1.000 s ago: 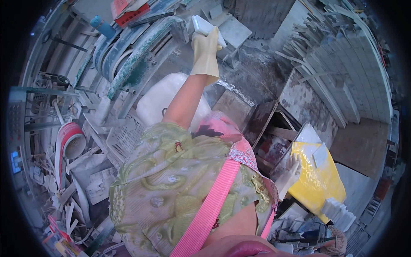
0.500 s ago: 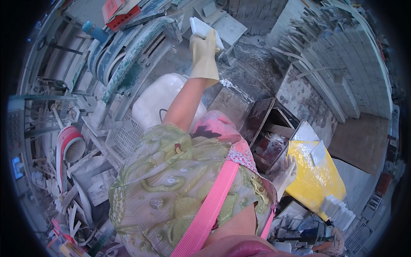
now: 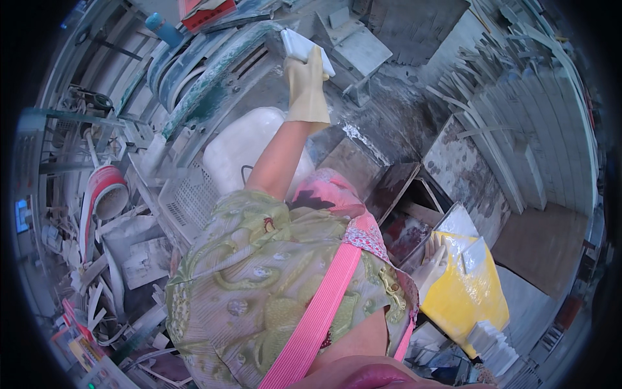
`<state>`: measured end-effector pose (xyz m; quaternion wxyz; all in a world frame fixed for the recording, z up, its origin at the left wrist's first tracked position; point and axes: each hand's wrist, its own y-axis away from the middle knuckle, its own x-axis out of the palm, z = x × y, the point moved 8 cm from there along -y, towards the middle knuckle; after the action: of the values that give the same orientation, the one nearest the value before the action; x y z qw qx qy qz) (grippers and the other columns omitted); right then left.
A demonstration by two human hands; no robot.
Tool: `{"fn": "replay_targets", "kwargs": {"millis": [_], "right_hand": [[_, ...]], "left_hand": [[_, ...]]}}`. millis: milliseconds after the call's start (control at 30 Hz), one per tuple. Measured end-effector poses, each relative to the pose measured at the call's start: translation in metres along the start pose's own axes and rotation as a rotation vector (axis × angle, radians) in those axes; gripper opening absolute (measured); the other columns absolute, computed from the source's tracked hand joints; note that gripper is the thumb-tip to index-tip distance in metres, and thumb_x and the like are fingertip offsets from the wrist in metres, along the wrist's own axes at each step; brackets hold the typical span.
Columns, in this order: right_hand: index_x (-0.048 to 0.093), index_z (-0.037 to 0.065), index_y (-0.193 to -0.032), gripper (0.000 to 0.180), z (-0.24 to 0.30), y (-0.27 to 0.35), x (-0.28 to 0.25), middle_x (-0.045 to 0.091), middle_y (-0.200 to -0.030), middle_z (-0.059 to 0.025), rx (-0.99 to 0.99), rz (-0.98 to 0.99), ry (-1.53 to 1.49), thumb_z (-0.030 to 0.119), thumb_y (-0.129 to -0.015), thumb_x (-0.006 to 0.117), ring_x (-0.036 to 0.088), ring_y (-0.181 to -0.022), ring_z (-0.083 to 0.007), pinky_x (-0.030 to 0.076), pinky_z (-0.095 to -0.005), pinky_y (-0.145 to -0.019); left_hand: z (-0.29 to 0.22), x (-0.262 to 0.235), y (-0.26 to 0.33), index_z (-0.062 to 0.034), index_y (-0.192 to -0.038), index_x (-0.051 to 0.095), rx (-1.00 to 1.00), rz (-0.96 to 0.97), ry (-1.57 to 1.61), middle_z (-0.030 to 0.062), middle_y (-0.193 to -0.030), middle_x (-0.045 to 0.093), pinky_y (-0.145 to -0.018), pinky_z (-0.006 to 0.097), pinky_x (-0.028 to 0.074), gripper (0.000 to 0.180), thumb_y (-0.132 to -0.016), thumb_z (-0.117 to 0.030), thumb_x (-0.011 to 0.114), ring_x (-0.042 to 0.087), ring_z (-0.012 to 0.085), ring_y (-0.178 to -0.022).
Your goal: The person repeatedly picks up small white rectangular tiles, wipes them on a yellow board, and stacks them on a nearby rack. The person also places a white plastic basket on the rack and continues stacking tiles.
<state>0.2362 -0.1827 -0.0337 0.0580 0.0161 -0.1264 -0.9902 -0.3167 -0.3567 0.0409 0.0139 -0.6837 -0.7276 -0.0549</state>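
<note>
My left hand (image 3: 304, 81), in a cream rubber glove, reaches far forward with the arm stretched out. Its fingers are closed around a flat white slab (image 3: 301, 48), perhaps more than one piece stacked. Down at the right, my right hand (image 3: 431, 262) wears a pale glove, with fingers extended against the edge of a shiny yellow sheet-like thing (image 3: 470, 285). A small grey-white triangular piece (image 3: 475, 251) lies on the yellow surface. Part of the right hand and its forearm are hidden by my clothing.
A large white rounded container (image 3: 240, 146) sits below my left arm, beside a perforated crate (image 3: 188, 201). A green-stained machine frame (image 3: 217, 84) runs along the left. Long thin strips (image 3: 518, 136) stack at the right. A dark open box (image 3: 408, 223) stands near my right hand.
The surroundings have shifted and turned slightly in view. My left hand still holds the white slab. My right hand's fingers have moved a little farther over the yellow thing's edge.
</note>
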Motion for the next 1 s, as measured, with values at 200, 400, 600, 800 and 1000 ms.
{"fn": "replay_targets", "kwargs": {"millis": [200, 400, 600, 800, 1000], "right_hand": [[0.055, -0.004, -0.135, 0.039, -0.019, -0.036, -0.006, 0.066, -0.129, -0.0211, 0.046, 0.037, -0.05, 0.024, -0.109, 0.052, 0.066, -0.118, -0.0275, 0.053, -0.0346, -0.103], [0.062, -0.002, -0.129, 0.037, -0.017, -0.011, -0.02, 0.072, -0.115, -0.0125, -0.047, -0.199, 0.073, 0.023, -0.102, 0.064, 0.069, -0.107, -0.0209, 0.055, -0.0327, -0.094], [0.052, -0.001, -0.142, 0.054, 0.027, 0.012, -0.026, 0.064, -0.132, -0.0149, -0.077, -0.343, -0.204, 0.04, -0.106, 0.054, 0.063, -0.12, -0.0244, 0.053, -0.0384, -0.1], [0.048, 0.003, -0.146, 0.065, 0.022, 0.073, -0.038, 0.058, -0.135, -0.0121, -0.252, -0.704, -0.871, 0.053, -0.106, 0.048, 0.058, -0.121, -0.0224, 0.049, -0.0354, -0.102], [0.051, -0.002, -0.142, 0.063, 0.006, 0.144, -0.049, 0.062, -0.132, -0.0109, -0.299, -1.185, -0.841, 0.049, -0.106, 0.05, 0.061, -0.118, -0.0201, 0.05, -0.0351, -0.099]], "left_hand": [[0.014, 0.0, -0.004, 0.0025, -0.113, 0.067, 0.063, -0.024, -0.108, 0.0104, -0.096, 0.073, -0.063, 0.036, 0.055, 0.039, -0.094, -0.032, 0.067, 0.065, 0.0193, -0.066], [0.043, 0.111, 0.054, -0.0029, -0.125, 0.067, -0.071, 0.625, 0.049, 0.0049, -0.109, 0.072, -0.073, 0.034, 0.053, 0.033, -0.1, -0.024, 0.064, 0.067, 0.0148, -0.089], [0.042, 0.233, 0.306, 0.0024, -0.132, 0.061, -0.318, 1.655, -0.063, 0.0113, -0.118, 0.07, -0.073, 0.034, 0.057, 0.046, -0.095, -0.022, 0.072, 0.068, 0.0171, -0.095], [0.046, 0.156, 0.516, 0.005, -0.142, 0.048, -0.272, 2.517, -0.315, 0.0144, -0.12, 0.065, -0.077, 0.033, 0.054, 0.064, -0.092, -0.026, 0.074, 0.065, 0.0187, -0.097], [0.041, 0.123, 0.556, 0.0055, -0.137, 0.053, -0.147, 3.084, -0.425, 0.0147, -0.116, 0.068, -0.083, 0.034, 0.056, 0.058, -0.095, -0.03, 0.072, 0.068, 0.0204, -0.096]]}}
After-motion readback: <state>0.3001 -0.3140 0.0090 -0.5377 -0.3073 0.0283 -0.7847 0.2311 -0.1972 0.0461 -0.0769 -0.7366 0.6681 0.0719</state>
